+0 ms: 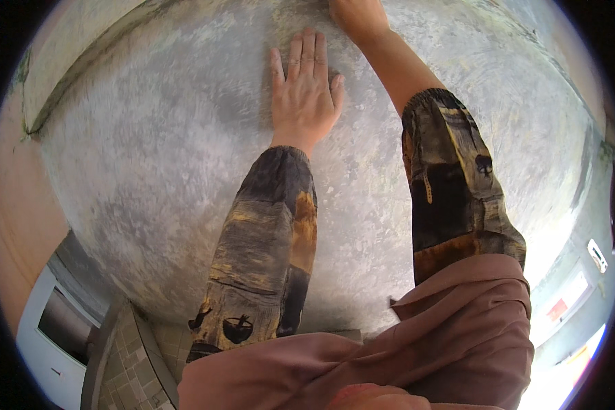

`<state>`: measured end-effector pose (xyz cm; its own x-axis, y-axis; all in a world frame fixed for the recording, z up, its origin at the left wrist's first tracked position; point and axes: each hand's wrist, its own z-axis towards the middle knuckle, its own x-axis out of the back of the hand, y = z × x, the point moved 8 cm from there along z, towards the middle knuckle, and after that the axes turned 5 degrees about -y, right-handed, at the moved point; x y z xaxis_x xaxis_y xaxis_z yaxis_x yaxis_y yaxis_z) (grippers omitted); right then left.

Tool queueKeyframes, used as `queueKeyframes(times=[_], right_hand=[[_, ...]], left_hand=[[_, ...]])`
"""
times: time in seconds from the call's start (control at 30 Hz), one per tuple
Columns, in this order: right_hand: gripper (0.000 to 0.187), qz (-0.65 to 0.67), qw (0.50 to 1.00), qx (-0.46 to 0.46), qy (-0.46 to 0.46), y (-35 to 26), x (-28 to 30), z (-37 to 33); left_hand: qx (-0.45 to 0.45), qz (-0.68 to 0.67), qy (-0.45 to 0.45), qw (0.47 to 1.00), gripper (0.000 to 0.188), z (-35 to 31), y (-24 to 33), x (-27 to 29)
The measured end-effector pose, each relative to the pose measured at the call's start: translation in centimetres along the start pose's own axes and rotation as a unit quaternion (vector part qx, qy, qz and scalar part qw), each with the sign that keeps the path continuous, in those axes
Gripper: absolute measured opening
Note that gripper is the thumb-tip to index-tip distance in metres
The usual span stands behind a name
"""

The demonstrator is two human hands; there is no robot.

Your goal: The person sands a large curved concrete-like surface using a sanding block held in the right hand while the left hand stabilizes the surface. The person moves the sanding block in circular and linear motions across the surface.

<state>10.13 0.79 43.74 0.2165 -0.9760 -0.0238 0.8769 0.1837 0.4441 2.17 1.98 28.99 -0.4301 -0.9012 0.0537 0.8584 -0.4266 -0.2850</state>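
Note:
My left hand (pixel 305 92) lies flat against a mottled grey plastered surface (pixel 171 178), palm down, with the fingers stretched out and the thumb apart. Nothing is held in it. Beyond it and to the right, my right hand (pixel 360 17) is at the top edge of the view, by the same surface. Its fingers look curled, but they are mostly cut off or turned away, so whatever they hold does not show. Dark patterned sleeves with gathered cuffs cover both forearms.
A raised ledge (pixel 96 61) curves along the upper left of the grey surface. At lower left stand a pale frame with a dark panel (pixel 65 324) and a tiled part (pixel 130 362). A white wall-mounted fixture (pixel 597 255) is at far right. Draped brown cloth (pixel 417 342) hangs below my arms.

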Motion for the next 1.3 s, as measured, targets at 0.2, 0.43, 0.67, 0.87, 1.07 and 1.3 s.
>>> queueKeyframes(times=[0.2, 0.43, 0.67, 0.87, 1.07, 1.3], right_hand=[[0.029, 0.030, 0.989, 0.137, 0.047, -2.2, 1.0, -3.3], [0.030, 0.012, 0.998, 0.003, 0.064, -0.5, 0.2, -0.4], [0.028, 0.052, 0.988, 0.141, 0.030, -3.4, 0.4, -3.7], [0.027, 0.036, 0.995, 0.064, 0.064, -2.4, -0.4, -0.2], [0.027, 0.038, 0.986, 0.156, 0.038, -5.1, -1.1, -4.1], [0.031, 0.010, 0.994, 0.086, 0.060, -4.8, -1.6, 0.0]], left_hand=[[-0.002, -0.010, 0.004, 1.000, 0.068, -0.3, -0.1, 0.0], [0.001, 0.005, 0.001, 1.000, 0.068, -0.7, -0.1, 0.0], [-0.001, -0.015, -0.003, 1.000, 0.068, -1.1, -0.1, 0.2], [0.000, -0.014, -0.001, 1.000, 0.068, -1.1, -1.1, 0.1], [0.037, -0.019, 0.023, 0.999, 0.067, -1.6, -3.3, 0.5], [0.047, -0.002, 0.024, 0.999, 0.068, -1.7, -3.5, 0.8]])
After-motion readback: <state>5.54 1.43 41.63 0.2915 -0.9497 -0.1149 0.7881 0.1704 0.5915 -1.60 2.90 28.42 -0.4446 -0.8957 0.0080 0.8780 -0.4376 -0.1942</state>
